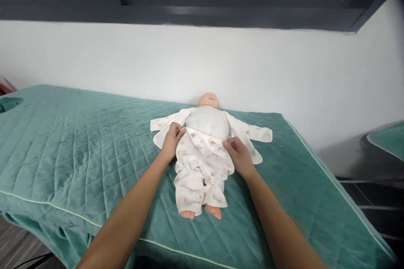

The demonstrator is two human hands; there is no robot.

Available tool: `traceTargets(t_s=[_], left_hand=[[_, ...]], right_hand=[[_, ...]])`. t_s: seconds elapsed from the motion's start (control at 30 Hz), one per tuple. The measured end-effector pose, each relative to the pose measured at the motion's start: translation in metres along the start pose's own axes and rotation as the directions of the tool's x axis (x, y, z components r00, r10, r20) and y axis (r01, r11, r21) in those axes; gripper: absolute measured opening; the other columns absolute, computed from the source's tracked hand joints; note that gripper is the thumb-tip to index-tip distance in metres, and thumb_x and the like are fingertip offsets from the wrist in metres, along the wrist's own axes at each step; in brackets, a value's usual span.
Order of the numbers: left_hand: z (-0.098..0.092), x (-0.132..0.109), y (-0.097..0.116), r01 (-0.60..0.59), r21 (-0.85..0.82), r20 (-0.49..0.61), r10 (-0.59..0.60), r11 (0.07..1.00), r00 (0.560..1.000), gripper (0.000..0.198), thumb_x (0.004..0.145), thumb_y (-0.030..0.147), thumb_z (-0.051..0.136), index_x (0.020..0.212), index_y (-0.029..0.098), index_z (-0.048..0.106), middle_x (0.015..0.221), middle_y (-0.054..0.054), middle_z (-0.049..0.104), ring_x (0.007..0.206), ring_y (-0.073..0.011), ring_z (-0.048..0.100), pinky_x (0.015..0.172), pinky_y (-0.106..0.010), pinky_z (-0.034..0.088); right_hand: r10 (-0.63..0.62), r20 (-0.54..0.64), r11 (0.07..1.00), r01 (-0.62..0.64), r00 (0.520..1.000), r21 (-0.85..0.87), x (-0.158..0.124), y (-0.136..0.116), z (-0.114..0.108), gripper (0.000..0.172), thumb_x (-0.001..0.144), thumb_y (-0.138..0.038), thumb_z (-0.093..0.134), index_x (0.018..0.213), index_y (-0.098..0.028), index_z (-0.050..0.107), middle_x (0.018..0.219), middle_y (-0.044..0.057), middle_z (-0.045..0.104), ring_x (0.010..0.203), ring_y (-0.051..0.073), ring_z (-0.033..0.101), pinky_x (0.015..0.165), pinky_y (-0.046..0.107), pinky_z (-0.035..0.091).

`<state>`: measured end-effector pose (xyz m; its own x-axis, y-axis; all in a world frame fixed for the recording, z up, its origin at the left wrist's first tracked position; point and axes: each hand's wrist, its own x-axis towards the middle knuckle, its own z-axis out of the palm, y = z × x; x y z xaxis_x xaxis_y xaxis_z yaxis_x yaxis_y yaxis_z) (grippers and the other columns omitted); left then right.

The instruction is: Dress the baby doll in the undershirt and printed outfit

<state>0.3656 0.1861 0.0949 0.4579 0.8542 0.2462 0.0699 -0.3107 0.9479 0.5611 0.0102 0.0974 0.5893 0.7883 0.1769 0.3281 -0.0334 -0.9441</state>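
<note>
A baby doll point(208, 99) lies on its back, head toward the wall and bare feet toward me. White printed baby pants point(205, 153) cover its legs and reach up to its belly. My left hand point(172, 139) pinches the waistband at the doll's hip on the left. On the opposite side, my right hand point(238, 155) grips the same waistband between thumb and fingers. A white long-sleeved baby shirt point(259, 133) is spread open around the doll, sleeves out to both sides. Plain white cloth point(206, 121) shows over its torso.
A green quilted cover point(94, 151) with pale piping spreads over the bed beneath the doll. Behind it rises a white wall point(142, 59) under a dark-framed barred window point(195, 0). Part of another green surface point(389, 139) shows at the right edge.
</note>
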Motion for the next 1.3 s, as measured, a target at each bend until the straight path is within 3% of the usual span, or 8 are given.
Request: traceTargets(t_s=[0.1,0.23,0.43,0.7,0.83,1.03,1.13,1.3], left_hand=[[0.007,0.011,-0.013,0.059,-0.089,0.001,-0.059,0.994,0.998,0.025,0.088,0.042,0.064,0.086,0.022,0.048,0.069,0.005,0.049,0.065,-0.0135,0.047,0.064,-0.027,0.04],[0.006,0.009,-0.02,0.115,-0.174,0.129,-0.093,0.978,0.987,0.03,0.086,0.048,0.065,0.086,0.022,0.05,0.067,0.005,0.051,0.061,-0.013,0.046,0.058,-0.026,0.037],[-0.002,-0.002,-0.015,0.142,-0.194,0.316,-0.075,0.971,0.946,0.032,0.085,0.052,0.062,0.093,0.022,0.055,0.079,0.002,0.059,0.069,-0.0145,0.051,0.065,-0.027,0.039],[-0.013,-0.004,-0.004,0.052,-0.11,0.443,0.002,0.993,0.897,0.026,0.082,0.036,0.064,0.102,0.021,0.054,0.086,0.001,0.064,0.076,-0.0163,0.056,0.073,-0.029,0.044],[-0.013,0.0,-0.002,0.002,-0.028,0.414,0.01,1.0,0.91,0.016,0.078,0.027,0.062,0.091,0.021,0.055,0.08,0.0,0.062,0.075,-0.0173,0.054,0.073,-0.03,0.043],[-0.005,0.018,-0.005,0.127,0.012,0.39,-0.121,0.992,0.913,0.009,0.073,0.02,0.06,0.08,0.02,0.056,0.073,-0.001,0.063,0.069,-0.0186,0.054,0.068,-0.032,0.042],[0.002,0.028,-0.009,0.164,-0.007,0.364,-0.15,0.986,0.919,0.003,0.072,0.02,0.06,0.075,0.02,0.061,0.072,-0.004,0.067,0.069,-0.0212,0.057,0.069,-0.034,0.046],[0.006,0.032,-0.016,0.173,-0.093,0.322,-0.135,0.98,0.937,0.018,0.073,0.021,0.061,0.088,0.018,0.071,0.082,-0.006,0.075,0.082,-0.026,0.065,0.08,-0.039,0.053]], right_hand=[[0.029,-0.024,0.998,-0.028,0.999,0.056,-0.001,0.001,0.0,0.041,0.081,-0.062,0.068,0.076,-0.024,0.052,0.064,-0.004,0.049,0.059,0.015,0.042,0.054,0.028,0.035],[0.062,-0.011,0.995,-0.061,0.998,0.076,-0.004,-0.001,0.0,0.041,0.081,-0.061,0.069,0.076,-0.023,0.053,0.065,-0.004,0.05,0.06,0.014,0.042,0.054,0.027,0.034],[0.064,0.153,0.993,-0.078,0.986,0.086,-0.009,0.001,-0.009,0.037,0.083,-0.058,0.068,0.084,-0.022,0.058,0.068,-0.004,0.053,0.062,0.013,0.044,0.057,0.026,0.034],[0.047,0.28,0.989,-0.084,0.959,0.122,-0.013,0.0,-0.019,0.033,0.084,-0.053,0.069,0.096,-0.024,0.059,0.078,-0.003,0.058,0.068,0.014,0.049,0.062,0.027,0.039],[-0.013,0.342,0.987,-0.043,0.94,0.154,-0.014,0.001,-0.021,0.036,0.075,-0.038,0.08,0.099,-0.023,0.059,0.091,-0.001,0.061,0.083,0.016,0.055,0.076,0.029,0.045],[0.055,0.253,0.998,-0.062,0.966,0.021,-0.013,0.005,-0.019,0.025,0.073,-0.036,0.076,0.084,-0.021,0.058,0.075,-0.003,0.056,0.07,0.014,0.048,0.062,0.027,0.04],[0.003,0.023,0.995,-0.001,1.0,-0.101,-0.014,0.001,-0.015,0.015,0.074,-0.028,0.068,0.077,-0.022,0.055,0.066,-0.005,0.048,0.062,0.013,0.042,0.057,0.027,0.035],[-0.102,-0.289,0.979,0.045,0.952,-0.198,-0.01,-0.007,0.0,0.01,0.074,-0.023,0.06,0.081,-0.023,0.055,0.068,-0.004,0.051,0.061,0.014,0.045,0.059,0.028,0.04]])
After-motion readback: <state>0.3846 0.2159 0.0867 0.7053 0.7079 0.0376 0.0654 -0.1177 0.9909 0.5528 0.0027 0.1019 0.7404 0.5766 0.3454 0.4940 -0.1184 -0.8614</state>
